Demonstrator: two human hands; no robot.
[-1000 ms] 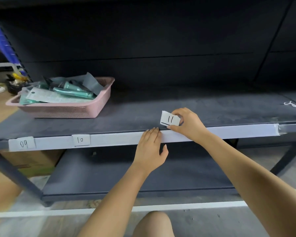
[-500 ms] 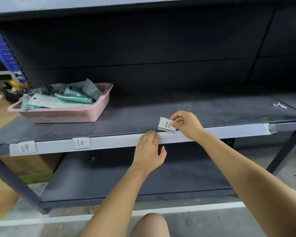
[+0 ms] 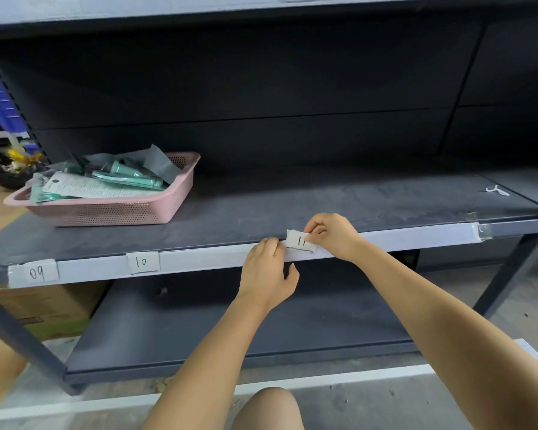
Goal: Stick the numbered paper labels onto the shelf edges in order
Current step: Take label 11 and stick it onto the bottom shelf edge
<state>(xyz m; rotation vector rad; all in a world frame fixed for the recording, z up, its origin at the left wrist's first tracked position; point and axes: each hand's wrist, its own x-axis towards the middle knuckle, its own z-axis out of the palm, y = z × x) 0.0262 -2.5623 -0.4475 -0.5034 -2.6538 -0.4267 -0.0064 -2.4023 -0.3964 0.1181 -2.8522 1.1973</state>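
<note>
head view: right hand (image 3: 333, 235) pinches label 11 (image 3: 300, 241) against the white strip (image 3: 218, 259) on the shelf edge. left hand (image 3: 269, 268) rests fingertips on the strip just left of it, fingers straight. labels 09 (image 3: 38, 272) and 10 (image 3: 143, 262) sit further left; pink basket (image 3: 112, 209) behind them.

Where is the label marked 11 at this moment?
In the head view, label 11 sits right of centre at the white strip on the shelf's front edge, pinched by the right hand, with the left hand just to its left, well right of label 10.
</note>
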